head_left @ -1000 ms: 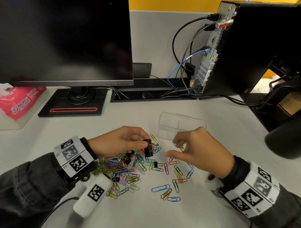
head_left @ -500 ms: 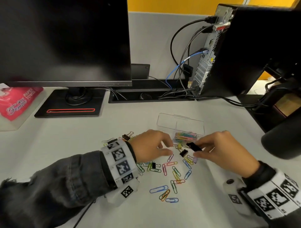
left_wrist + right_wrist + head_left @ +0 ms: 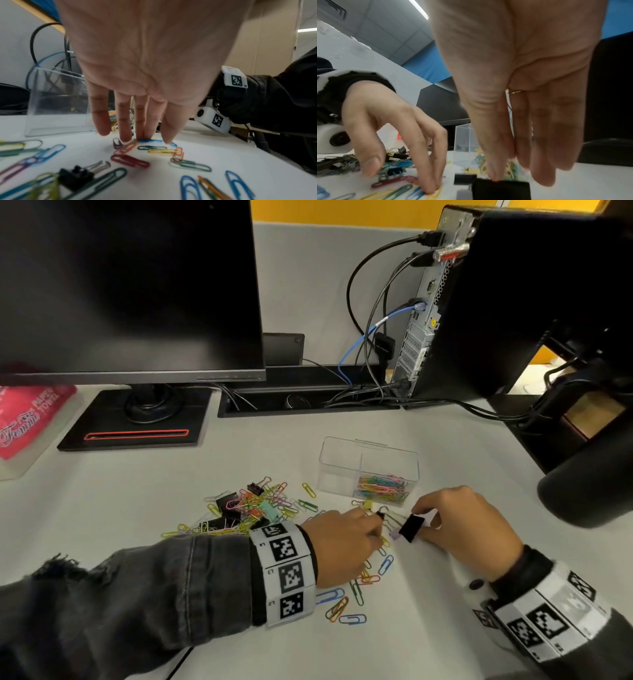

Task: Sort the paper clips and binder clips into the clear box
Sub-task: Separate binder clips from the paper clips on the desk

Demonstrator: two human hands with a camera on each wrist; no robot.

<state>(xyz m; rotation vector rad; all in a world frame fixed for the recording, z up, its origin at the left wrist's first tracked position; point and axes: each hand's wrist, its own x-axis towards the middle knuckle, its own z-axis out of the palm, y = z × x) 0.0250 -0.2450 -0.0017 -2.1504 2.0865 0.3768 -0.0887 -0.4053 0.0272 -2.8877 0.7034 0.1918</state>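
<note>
The clear box (image 3: 342, 455) stands on the white desk; its right compartment holds coloured paper clips (image 3: 382, 490), and its left one looks empty. My right hand (image 3: 423, 520) pinches a black binder clip (image 3: 411, 527) just in front of the box; the right wrist view shows the thumb on that binder clip (image 3: 501, 189). My left hand (image 3: 376, 530) reaches down with nearly straight fingers, its fingertips (image 3: 126, 138) touching loose paper clips (image 3: 130, 161) on the desk, thumb apart. A smaller black binder clip (image 3: 380, 514) lies between the hands. A mixed pile of clips (image 3: 246, 508) lies to the left.
A monitor (image 3: 130, 285) on a black base (image 3: 137, 422) stands at the back left, a computer tower (image 3: 513, 302) with cables (image 3: 370, 337) at the back right. A pink paper towel pack (image 3: 27, 416) is far left. A black rounded armrest (image 3: 589, 484) juts in at right.
A second ago my left hand held a black binder clip over the pile. It has moved right and now touches loose clips. My right hand has taken hold of a black binder clip.
</note>
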